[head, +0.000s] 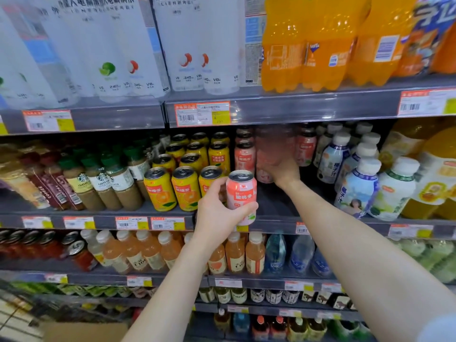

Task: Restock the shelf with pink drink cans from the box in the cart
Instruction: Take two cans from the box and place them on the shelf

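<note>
My left hand grips a pink drink can upright in front of the middle shelf's edge. My right hand reaches deep into the shelf and holds a second pink can, blurred by motion, in the gap between the rows. More pink cans stand at the back left of that gap, and others to its right. The box shows as a brown corner at the bottom left.
Yellow orange-drink cans stand left of the pink row, white-capped bottles to the right. Coffee bottles fill the far left. The upper shelf hangs low over the cans. Cart wire shows at the lower left.
</note>
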Action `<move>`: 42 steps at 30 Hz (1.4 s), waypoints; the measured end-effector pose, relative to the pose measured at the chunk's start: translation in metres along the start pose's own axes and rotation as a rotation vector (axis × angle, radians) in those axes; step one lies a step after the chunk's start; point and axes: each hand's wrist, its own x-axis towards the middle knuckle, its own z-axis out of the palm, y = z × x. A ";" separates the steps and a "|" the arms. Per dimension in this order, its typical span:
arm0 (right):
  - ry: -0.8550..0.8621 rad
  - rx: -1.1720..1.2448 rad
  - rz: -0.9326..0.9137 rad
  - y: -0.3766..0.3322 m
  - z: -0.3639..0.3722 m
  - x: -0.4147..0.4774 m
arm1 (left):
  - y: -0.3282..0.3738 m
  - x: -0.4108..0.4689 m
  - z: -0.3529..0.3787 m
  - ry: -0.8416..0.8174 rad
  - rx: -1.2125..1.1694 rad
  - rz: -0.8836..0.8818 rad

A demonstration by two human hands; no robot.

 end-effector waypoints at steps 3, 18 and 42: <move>0.012 0.000 -0.020 0.003 0.003 0.007 | -0.002 0.000 0.002 0.008 -0.013 0.003; -0.007 0.071 0.071 0.013 0.006 0.017 | -0.005 0.010 0.019 -0.002 -0.038 0.000; -0.143 0.052 -0.052 -0.016 -0.080 -0.048 | 0.030 0.057 0.061 -0.153 0.231 0.188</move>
